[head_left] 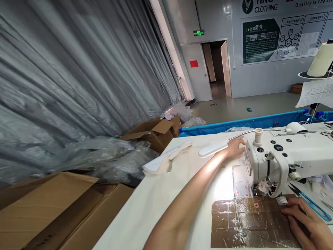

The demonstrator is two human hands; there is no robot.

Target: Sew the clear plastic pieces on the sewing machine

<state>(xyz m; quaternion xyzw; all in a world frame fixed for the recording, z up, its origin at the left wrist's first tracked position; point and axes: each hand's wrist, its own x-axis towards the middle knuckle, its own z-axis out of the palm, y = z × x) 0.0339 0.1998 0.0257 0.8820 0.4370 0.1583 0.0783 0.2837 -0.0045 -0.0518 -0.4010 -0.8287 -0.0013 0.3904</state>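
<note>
A white sewing machine (299, 149) stands at the right of the white table. My left arm stretches across the table, and my left hand (235, 147) is behind the machine's head, beside a white lamp (213, 148) on a bendy neck; its fingertips are partly hidden by the machine. In front of the needle area lies a brown board (249, 225) covered in clear tape. My right hand (307, 220) rests at the board's right edge near the presser foot, its fingers loosely bent and apart. Blue-handled scissors (313, 205) lie just beyond it.
Folded cream cloth (168, 159) lies at the table's left edge. Open cardboard boxes (104, 208) and plastic sheeting (125, 156) stand left of the table. A thread cone (320, 60) is at the upper right, near a hanging paper (313, 93). Blue fabric (241, 122) runs behind the table.
</note>
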